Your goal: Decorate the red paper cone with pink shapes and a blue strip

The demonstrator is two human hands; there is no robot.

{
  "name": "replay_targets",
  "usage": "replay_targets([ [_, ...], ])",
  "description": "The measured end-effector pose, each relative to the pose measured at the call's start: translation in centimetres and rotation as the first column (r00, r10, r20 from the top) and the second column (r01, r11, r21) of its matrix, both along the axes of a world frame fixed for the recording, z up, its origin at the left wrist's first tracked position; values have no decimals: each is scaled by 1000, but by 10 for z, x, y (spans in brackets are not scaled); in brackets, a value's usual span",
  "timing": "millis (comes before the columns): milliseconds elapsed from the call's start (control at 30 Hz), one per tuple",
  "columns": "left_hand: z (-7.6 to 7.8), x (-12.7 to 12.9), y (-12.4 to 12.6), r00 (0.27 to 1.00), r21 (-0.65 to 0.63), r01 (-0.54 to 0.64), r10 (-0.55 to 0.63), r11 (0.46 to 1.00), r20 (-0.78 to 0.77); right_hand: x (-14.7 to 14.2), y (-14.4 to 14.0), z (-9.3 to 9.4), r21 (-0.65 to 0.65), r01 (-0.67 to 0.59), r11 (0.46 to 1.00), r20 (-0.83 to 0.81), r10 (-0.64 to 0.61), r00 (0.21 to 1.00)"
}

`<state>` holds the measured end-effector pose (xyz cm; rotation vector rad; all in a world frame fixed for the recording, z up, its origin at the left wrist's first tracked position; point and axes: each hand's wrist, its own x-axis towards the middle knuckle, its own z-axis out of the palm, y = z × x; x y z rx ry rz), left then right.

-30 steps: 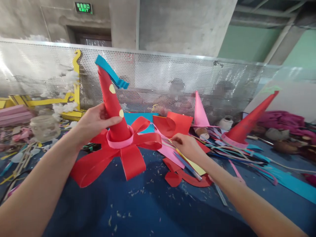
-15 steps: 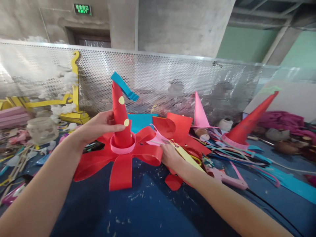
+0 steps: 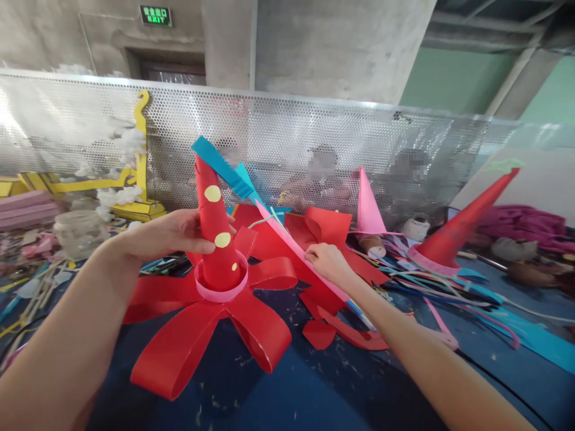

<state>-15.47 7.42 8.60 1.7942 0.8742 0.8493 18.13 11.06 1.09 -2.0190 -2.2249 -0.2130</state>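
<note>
- Left hand [image 3: 177,232]: fingers and thumb wrapped around the middle of the red cone [image 3: 215,230], which stands tilted slightly away from the palm. The forearm comes in from the lower left, wrist nearly straight.
- Cone details: yellow dots [image 3: 212,193] above and below the grip; a blue strip [image 3: 222,167] folded over the tip, above the grip; a pink band [image 3: 221,286] ringing the base just below the grip; red paper loops [image 3: 197,344] fanning outward from that band over the blue table [image 3: 287,395].
- Right hand [image 3: 327,262]: thumb and fingertips pressed together on the edge of a long pink strip [image 3: 287,239], which rises from the pinch toward the cone's tip. The forearm stretches in from the lower right, elbow extended, palm turned down.
- Beyond the right-hand pinch: red paper scraps [image 3: 323,230], a small pink cone [image 3: 367,209], and farther right another red cone [image 3: 458,224] among loose coloured strips.
- Handling note (judgement): a light, steady hold on the cone should keep the paper wall from creasing; the strip is best kept pinched near its edge and drawn without jerks, since thin paper tears or kinks easily.
- Handling note (judgement): lifting the strip clear of the loops avoids bending them.
</note>
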Motion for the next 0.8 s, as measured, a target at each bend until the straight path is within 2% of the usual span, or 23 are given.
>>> replay_targets([
  [133, -3, 6, 1, 995, 28, 76, -74, 997, -65, -8, -6, 0, 41, 4, 999, 27, -6, 1000],
  [400, -8, 4, 5, 999, -24, 35, -36, 999, -37, -23, -14, -3, 67, 25, 997, 55, -29, 998],
  [667, -1, -1, -7, 996, 7, 75, -75, 997, -46, -15, -8, -6, 116, -88, 989, -60, 96, 994],
  [800, 2, -3, -12, 994, 41, 75, -71, 996, -82, -16, -13, -3, 187, -151, 971, -116, 175, 978],
])
